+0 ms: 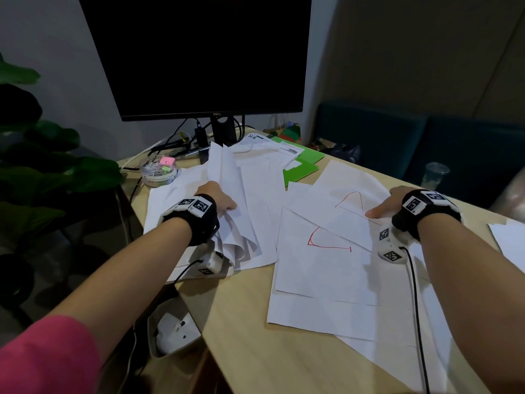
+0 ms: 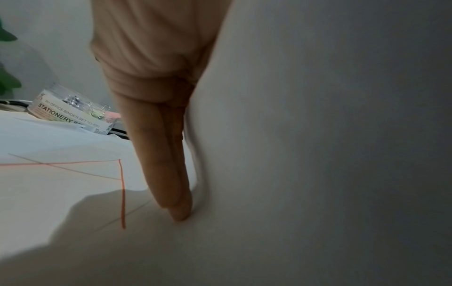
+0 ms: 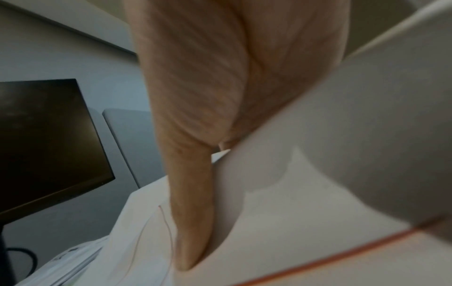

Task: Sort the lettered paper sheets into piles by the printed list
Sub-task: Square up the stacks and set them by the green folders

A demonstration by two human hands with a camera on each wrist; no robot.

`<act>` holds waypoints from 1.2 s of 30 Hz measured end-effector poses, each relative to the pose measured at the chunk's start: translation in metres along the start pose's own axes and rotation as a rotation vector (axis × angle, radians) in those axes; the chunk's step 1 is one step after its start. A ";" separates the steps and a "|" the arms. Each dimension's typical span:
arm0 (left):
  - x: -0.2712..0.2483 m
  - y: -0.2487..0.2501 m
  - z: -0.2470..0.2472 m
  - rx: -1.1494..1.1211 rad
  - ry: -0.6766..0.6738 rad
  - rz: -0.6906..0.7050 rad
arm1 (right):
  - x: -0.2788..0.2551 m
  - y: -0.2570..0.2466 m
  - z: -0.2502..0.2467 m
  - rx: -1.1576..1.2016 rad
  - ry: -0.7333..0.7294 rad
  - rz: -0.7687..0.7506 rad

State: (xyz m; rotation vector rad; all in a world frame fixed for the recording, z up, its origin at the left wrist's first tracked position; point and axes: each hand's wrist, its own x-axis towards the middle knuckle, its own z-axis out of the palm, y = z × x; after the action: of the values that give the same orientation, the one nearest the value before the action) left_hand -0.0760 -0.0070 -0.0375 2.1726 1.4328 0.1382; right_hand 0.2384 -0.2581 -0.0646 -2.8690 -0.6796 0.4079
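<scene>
White paper sheets cover the wooden table [image 1: 241,322]. My left hand [image 1: 218,199] grips a bundle of white sheets [image 1: 227,172] and holds it raised on edge, thumb on the near side. In the left wrist view straight fingers [image 2: 159,154] lie against the lifted paper [image 2: 318,135], above a flat sheet with red lines [image 2: 61,183]. My right hand [image 1: 389,204] pinches the right edge of a sheet bearing a red letter [image 1: 341,211], thumb on top and fingers hidden beneath. The right wrist view shows the thumb [image 3: 193,212] on that curling sheet [image 3: 342,135]. Another red-lettered sheet [image 1: 321,260] lies in front.
A dark monitor [image 1: 199,52] stands at the back with cables. A printed page headed "H.R." [image 1: 264,143] lies on green folders [image 1: 301,169]. A clear stationery tub [image 1: 159,170] sits back left, a plastic cup [image 1: 436,173] back right. A plant [image 1: 42,166] stands left of the table.
</scene>
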 end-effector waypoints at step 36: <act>-0.031 -0.019 -0.084 -0.087 0.059 0.081 | -0.073 -0.170 -0.007 0.501 0.280 -0.169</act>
State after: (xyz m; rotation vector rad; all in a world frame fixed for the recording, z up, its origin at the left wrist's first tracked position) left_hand -0.1356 0.0029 0.0314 2.1722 1.3454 0.2909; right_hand 0.1073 -0.1419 -0.0040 -2.3149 -0.6507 0.1227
